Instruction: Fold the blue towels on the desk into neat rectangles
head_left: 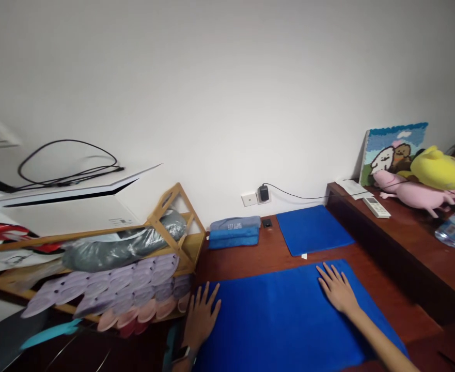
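From my end, I read the step in hand as smoothing or squaring up the large blue cloth (281, 320), which lies spread over the near part of the tabletop (227, 266) and looks mostly flat; the next move, I judge, calls for light, even palm pressure outward, so that neither edge drags or rucks up. My left hand (202, 319) is palm down at the cloth's left edge, fingers pointing far and a little right, thumb out to the right, with a dark wristband (188, 353) on the wrist. My right hand (339, 292) is palm down near the far right corner, fingers angled far and left, its forearm coming in from the near right. Both grips are spread and hold nothing, though I cannot tell how firmly either presses. Beyond, well clear of my fingertips, the smaller blue cloth (312, 230) lies far right, and folded towels (234, 235) sit far left by the wall
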A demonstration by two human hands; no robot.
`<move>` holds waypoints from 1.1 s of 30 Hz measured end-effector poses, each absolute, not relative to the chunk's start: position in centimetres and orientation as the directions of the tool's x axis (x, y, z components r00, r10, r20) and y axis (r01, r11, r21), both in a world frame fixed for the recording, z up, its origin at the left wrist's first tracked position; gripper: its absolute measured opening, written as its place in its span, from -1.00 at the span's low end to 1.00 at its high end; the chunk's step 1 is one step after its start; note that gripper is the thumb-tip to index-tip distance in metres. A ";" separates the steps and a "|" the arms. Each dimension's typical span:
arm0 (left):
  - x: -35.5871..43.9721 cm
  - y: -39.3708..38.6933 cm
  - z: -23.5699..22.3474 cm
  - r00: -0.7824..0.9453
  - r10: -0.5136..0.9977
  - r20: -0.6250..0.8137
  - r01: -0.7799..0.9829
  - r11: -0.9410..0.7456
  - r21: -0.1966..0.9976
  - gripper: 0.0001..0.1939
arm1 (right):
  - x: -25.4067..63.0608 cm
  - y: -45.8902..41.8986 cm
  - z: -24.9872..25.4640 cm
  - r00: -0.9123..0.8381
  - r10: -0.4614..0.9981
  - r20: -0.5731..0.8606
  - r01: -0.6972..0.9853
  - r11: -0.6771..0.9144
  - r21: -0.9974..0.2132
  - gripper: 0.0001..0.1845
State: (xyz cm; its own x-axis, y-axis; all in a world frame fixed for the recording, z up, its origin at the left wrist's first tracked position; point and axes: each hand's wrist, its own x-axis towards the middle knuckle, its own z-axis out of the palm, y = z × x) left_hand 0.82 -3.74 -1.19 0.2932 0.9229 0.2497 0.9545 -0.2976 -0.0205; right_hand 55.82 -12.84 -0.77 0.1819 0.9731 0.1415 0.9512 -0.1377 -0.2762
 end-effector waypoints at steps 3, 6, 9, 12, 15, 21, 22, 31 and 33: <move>0.6 -3.1 -1.1 0.281 0.931 0.231 0.957 -0.289 0.001 -0.43 | 56.8 -12.9 -0.7 0.242 0.969 0.058 0.943 -0.220 -0.250 -0.35; 0.2 -2.4 -1.0 0.275 0.935 0.223 0.957 -0.289 0.034 -0.43 | 57.6 -11.7 0.4 0.274 0.961 0.037 0.938 -0.258 -0.232 -0.35; -0.3 -2.2 -1.0 0.245 0.942 0.231 0.961 -0.268 0.072 -0.42 | 58.2 -11.4 1.1 0.276 0.961 0.031 0.938 -0.262 -0.226 -0.34; -0.4 -2.4 -1.3 0.194 0.955 0.225 0.969 -0.222 0.108 -0.40 | 58.2 -11.7 1.5 0.292 0.956 0.012 0.941 -0.285 -0.184 -0.29; -0.2 -2.7 -1.5 0.193 0.953 0.232 0.967 -0.225 0.119 -0.41 | 55.0 -10.9 2.9 0.293 0.954 0.063 0.945 -0.279 -0.170 -0.23; 0.2 -3.1 -1.1 0.195 0.957 0.212 0.964 -0.227 0.136 -0.40 | 35.0 -6.5 6.5 -0.173 0.974 0.145 0.904 0.215 -0.369 -0.25; 0.2 -3.2 -1.1 0.194 0.958 0.210 0.964 -0.226 0.139 -0.40 | 31.5 -6.0 6.6 -0.231 0.966 0.120 0.880 0.260 -0.399 -0.25; -0.1 -2.8 -1.9 0.186 0.952 0.243 0.963 -0.226 0.145 -0.39 | 33.4 -6.7 2.7 -0.176 0.984 -0.031 0.908 0.150 -0.390 -0.22; -0.2 -2.6 -2.0 0.185 0.953 0.238 0.964 -0.223 0.146 -0.39 | 40.6 -7.9 1.4 -0.068 0.998 -0.005 0.936 0.063 -0.346 -0.20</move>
